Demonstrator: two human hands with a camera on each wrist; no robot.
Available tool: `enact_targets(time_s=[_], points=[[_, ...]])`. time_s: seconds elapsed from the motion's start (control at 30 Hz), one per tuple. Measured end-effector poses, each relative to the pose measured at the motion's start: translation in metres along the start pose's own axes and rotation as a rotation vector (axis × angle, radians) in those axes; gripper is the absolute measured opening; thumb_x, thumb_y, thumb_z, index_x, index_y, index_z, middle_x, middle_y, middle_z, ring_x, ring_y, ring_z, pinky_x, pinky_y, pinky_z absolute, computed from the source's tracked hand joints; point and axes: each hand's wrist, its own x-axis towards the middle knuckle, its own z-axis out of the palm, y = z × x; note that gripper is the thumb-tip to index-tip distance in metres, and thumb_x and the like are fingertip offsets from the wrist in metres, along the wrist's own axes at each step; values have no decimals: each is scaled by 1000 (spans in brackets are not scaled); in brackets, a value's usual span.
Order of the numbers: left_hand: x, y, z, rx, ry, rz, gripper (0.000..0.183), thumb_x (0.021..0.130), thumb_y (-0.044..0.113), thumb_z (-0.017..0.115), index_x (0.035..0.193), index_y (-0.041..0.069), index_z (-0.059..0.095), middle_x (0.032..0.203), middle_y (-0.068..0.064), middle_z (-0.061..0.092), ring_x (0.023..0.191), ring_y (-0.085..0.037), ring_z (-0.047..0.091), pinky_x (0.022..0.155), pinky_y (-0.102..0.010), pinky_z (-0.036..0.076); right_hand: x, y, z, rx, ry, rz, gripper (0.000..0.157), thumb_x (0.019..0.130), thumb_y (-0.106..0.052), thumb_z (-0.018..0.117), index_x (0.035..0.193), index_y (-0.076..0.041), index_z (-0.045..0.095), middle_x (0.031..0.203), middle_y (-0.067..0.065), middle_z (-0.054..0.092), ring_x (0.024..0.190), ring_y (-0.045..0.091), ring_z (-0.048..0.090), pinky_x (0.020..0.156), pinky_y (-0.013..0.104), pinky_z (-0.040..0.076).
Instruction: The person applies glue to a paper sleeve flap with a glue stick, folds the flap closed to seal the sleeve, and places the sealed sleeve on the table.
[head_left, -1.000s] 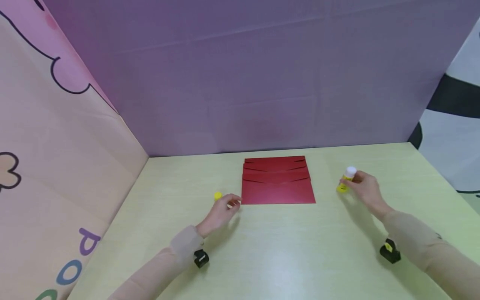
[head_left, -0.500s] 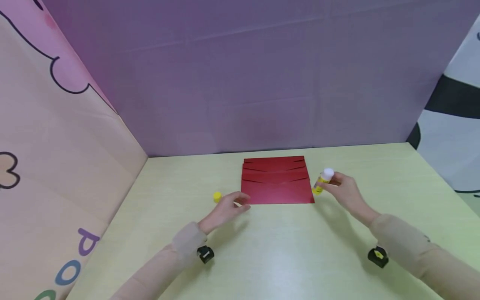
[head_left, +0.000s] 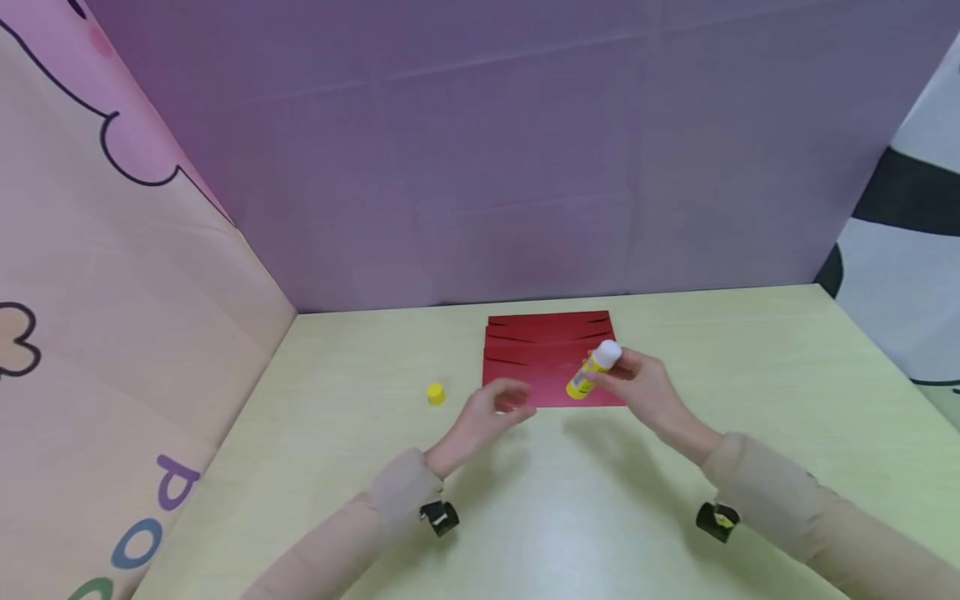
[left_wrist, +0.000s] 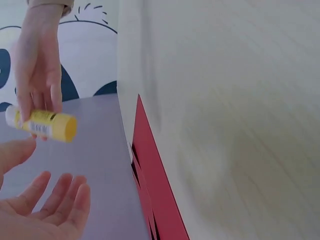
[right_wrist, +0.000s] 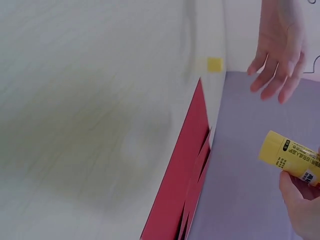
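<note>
A yellow glue stick [head_left: 589,377] with a white end is pinched in my right hand [head_left: 647,386], raised and tilted above the red envelopes [head_left: 555,390]. Its yellow end points down toward my left hand [head_left: 487,417]. That left hand hovers near the front left of the envelopes, fingers loosely bent and holding nothing. In the left wrist view, a gap separates its fingers from the glue stick [left_wrist: 42,124]. Several envelopes overlap in a stack, flat on the table. A small yellow cap [head_left: 436,393] stands on the table left of my left hand.
The pale table [head_left: 360,358] ends at a purple backdrop [head_left: 480,183] behind the envelopes. A printed panel [head_left: 135,333] rises along the left side, and a black-and-white one [head_left: 907,275] along the right.
My right hand has carried the glue stick leftward, from the right of the envelopes to above them. My left hand has moved right, away from the yellow cap, which is now fully uncovered.
</note>
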Motion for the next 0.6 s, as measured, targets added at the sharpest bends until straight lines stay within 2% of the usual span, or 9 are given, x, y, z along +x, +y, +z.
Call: enact_targets(time_s=[0.17,0.33,0.43,0.6], points=[[-1,4,13,-40,78,19,40,82,19,63,116,2,52,110,-13,56,96,-23,54,78,-26,47,-6,-10,11,53,-12,63,52,80,-35,64,120,-3,52,116,16,56,103,27,53,87,38,44],[-4,6,23,-49,150,73,41,79,19,67,113,1,53,109,-14,57,98,-27,54,83,-33,46,-12,-17,19,86,-25,123,52,80,-34,64,119,-1,52,117,16,54,104,26,52,89,42,42],[-6,8,27,-22,186,115,40,77,19,69,110,2,55,106,-11,58,96,-24,55,82,-37,47,-13,-19,23,130,-37,153,53,80,-33,65,118,0,51,117,16,54,101,24,52,90,41,42],[-9,8,32,51,248,195,35,74,16,71,103,2,56,99,-6,59,90,-18,55,77,-36,48,-14,-19,27,267,-56,210,57,78,-30,67,121,3,47,119,18,51,97,20,56,89,36,43]])
